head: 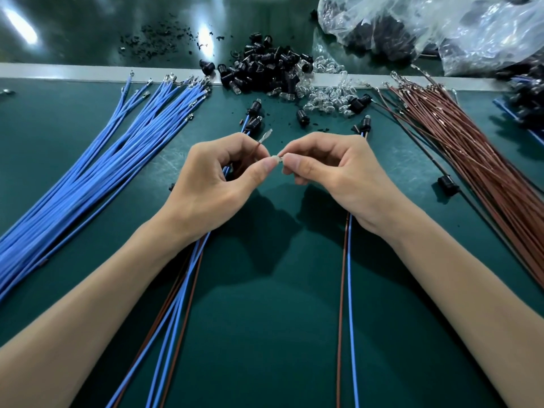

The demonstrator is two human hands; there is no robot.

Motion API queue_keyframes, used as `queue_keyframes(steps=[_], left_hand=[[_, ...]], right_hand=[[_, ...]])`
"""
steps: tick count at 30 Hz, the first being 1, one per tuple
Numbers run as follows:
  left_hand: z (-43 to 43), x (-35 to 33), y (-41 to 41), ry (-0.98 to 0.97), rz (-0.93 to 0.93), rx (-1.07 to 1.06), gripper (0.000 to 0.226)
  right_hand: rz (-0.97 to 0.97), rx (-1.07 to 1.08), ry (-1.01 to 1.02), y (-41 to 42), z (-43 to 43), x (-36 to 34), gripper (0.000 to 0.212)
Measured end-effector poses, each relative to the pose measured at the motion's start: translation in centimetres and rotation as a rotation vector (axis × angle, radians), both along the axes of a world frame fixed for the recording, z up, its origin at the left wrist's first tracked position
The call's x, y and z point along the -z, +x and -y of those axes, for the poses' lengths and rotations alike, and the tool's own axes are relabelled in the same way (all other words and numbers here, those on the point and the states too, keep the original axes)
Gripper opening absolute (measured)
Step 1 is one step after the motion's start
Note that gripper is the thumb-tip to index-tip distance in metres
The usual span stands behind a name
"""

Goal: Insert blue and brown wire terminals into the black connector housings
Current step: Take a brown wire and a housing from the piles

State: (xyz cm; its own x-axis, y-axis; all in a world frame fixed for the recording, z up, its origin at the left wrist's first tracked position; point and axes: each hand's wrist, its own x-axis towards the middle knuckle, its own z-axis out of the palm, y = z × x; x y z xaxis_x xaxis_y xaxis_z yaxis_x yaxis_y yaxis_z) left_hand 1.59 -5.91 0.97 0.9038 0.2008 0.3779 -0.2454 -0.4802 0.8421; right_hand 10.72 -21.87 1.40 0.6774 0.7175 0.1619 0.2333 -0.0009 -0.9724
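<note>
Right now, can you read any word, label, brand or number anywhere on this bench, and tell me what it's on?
None: no readable text in view.
The plastic bag, black housings, blue wires and brown wires show no print.
Any marking on the small pale piece pinched between the left hand and right hand is too small to tell.

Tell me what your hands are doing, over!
Left hand grips brown wire, terminal free. Right hand pinches small pale piece with it. Black housings piled beyond, none seen in hand. Nothing blocking.
</note>
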Motion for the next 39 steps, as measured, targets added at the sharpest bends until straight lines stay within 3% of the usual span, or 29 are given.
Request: queue_keyframes(steps=[14,28,39], left_hand=[[0.22,0.05,0.07,0.186,0.086,-0.062,0.012],[0.25,0.16,0.11,0.194,0.096,-0.048,0.008],[0.30,0.12,0.14,0.219,0.115,-0.039,0.006]], right_hand=[[0.004,0.019,-0.059,-0.07,-0.15,-0.03,0.010],[-0.024,0.115,0.050,0.41,0.02,0.10,0.009],[-0.102,0.052,0.030,0.20,0.13,-0.09,0.009]])
